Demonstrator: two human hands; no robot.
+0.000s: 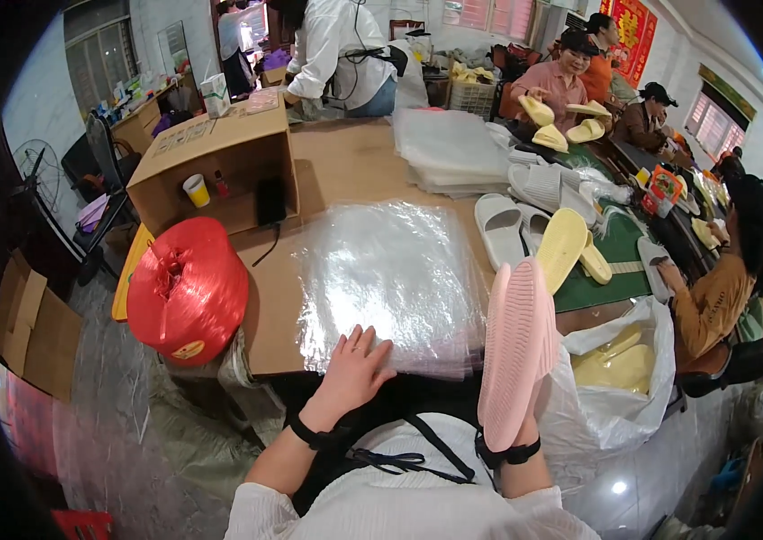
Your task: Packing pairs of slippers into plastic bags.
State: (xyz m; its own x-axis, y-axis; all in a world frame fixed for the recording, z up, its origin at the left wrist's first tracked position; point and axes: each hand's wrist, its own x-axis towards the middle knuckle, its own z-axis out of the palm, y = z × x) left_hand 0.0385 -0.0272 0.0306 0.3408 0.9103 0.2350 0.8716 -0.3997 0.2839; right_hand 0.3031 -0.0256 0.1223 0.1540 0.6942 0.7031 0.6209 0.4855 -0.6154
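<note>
My left hand lies on the near edge of a stack of clear plastic bags, fingers stretched out over the top one. A pair of pink slippers is held upright to the right of the stack, ribbed face toward me. My right hand grips them from behind, and its fingers are hidden by the slippers. Just beyond stand a yellow slipper and a grey slipper.
A red twine roll and an open cardboard box stand at left. More plastic bags lie at the far side. An open white sack with bagged yellow slippers is at right. Several people work along the right-hand table; a person in white stands opposite.
</note>
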